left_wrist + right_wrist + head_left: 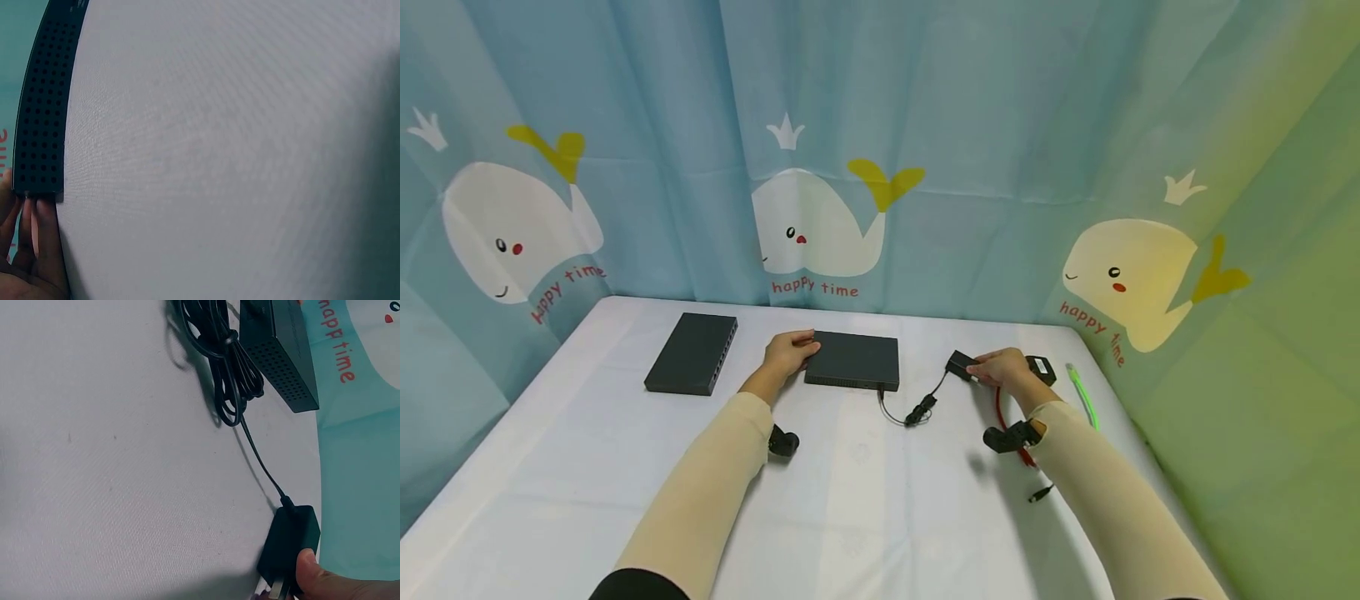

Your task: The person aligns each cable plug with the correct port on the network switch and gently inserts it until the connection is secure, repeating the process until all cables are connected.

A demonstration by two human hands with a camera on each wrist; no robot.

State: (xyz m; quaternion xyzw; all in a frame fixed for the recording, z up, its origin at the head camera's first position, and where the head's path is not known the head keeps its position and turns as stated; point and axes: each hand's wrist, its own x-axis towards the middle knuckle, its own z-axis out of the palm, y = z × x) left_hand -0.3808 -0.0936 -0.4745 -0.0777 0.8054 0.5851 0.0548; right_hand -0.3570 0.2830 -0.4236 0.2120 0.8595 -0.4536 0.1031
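A flat black network switch (853,360) lies toward the back of the table, and its perforated side (42,112) shows in the left wrist view. My left hand (787,354) holds its left end, fingers at the end face and thumb by the upper edge. My right hand (1003,369) pinches a black power adapter (289,544), its metal prongs toward the palm. From the adapter a thin black cable (261,459) runs to a tied bundle (228,362), then on to a plug at the switch's front edge (881,392).
Another black switch (691,354) with a row of ports lies at left. Around my right forearm are a second black adapter (1041,368), a red cable (1000,406), a loose black barrel plug (1040,495) and a green cable (1082,396). A whale-print curtain (985,250) hangs behind the table.
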